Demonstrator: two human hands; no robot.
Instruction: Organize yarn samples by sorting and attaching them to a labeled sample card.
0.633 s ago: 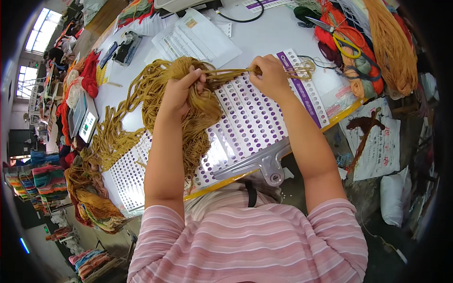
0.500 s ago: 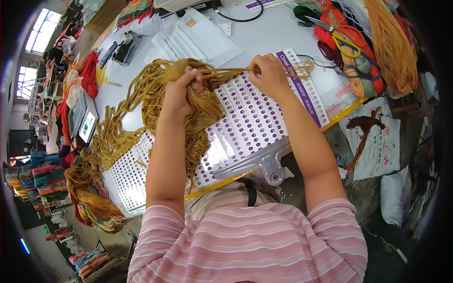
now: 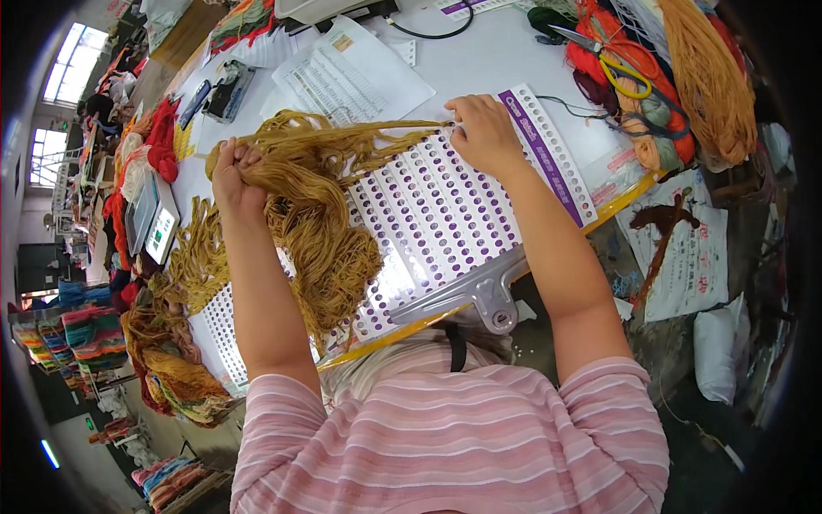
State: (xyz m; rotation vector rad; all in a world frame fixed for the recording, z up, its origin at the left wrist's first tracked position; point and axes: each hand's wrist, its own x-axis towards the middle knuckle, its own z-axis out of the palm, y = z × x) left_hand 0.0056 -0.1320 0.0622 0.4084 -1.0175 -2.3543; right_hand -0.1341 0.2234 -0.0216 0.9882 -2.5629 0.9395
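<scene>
My left hand (image 3: 240,182) is closed round a bundle of mustard-brown yarn (image 3: 330,223) at the left of the table. The loose mass hangs down from it over a white card with rows of purple-marked holes (image 3: 437,214). From that hand a thin group of strands runs right to my right hand (image 3: 485,135), whose thumb and fingers are pinched at the strands' end, above the card's upper right part. The fingertips partly hide the yarn's end there. A silver clip (image 3: 492,295) grips the card's near edge.
Scissors with yellow handles (image 3: 623,75) lie on coloured yarn at the far right. A printed sheet (image 3: 351,73) lies at the back. On the left are a scale with a lit display (image 3: 161,224), red yarn (image 3: 163,137) and a black device (image 3: 228,90). More yarn (image 3: 175,368) hangs off the left edge.
My left hand has moved left, drawing the yarn with it and stretching the bundle. The loose ends that stuck out past my right hand have slid back; that hand has barely moved.
</scene>
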